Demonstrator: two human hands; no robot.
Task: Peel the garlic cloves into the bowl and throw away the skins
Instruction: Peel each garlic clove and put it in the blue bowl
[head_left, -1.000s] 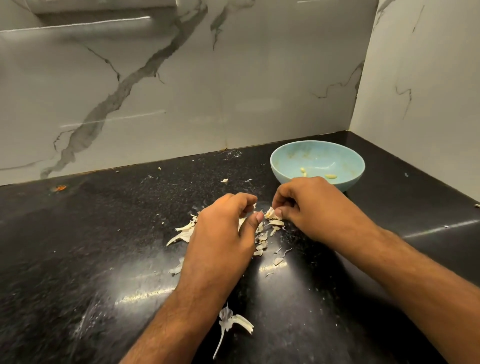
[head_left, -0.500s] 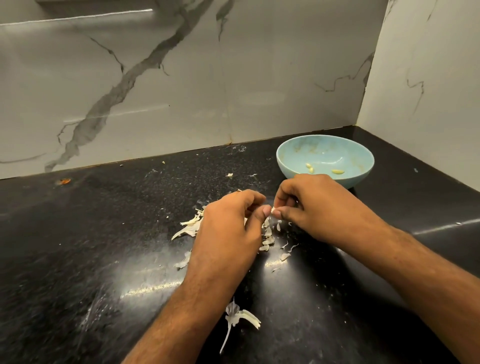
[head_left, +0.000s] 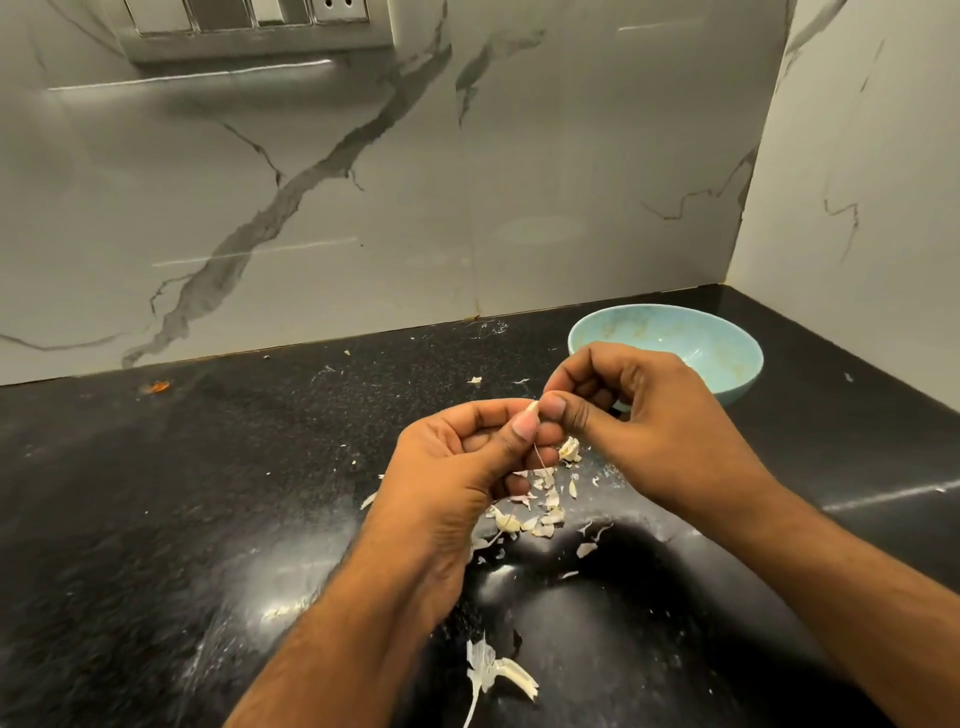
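- On the black granite countertop (head_left: 156, 519), which ran to the corner of the marble-veined wall tiles (head_left: 363, 208), the peeling station was set; a switch plate (head_left: 249, 26) sat high on the back wall.
- Turquoise bowl (head_left: 727, 364): stood at the back right, near the corner, partly hidden by the right hand. Its visible inside was smeared; no peeled cloves could be made out in the part that showed, so the count was unknown.
- Left hand (head_left: 457, 478): raised off the counter, fingers curled, thumb and forefinger pinching the garlic clove.
- Right hand (head_left: 649, 426): raised opposite, just in front of the bowl, fingers curled, thumb and forefinger pinching the same clove from the other side.
- Scattered skins (head_left: 540, 504): a loose heap of papery flakes lay under and between the hands, none yet gathered or thrown away. No bin was in view.
- Larger husk with stalk (head_left: 493, 675): lay apart, nearer the person.
- Garlic clove (head_left: 532, 407): held in the air between the two thumbs, only its pale tip showing; a thin strand of skin (head_left: 540, 457) hung below.
- Judged status: peeling was in mid-course, this clove was not yet in the bowl, and the whole clearing of skins was left.
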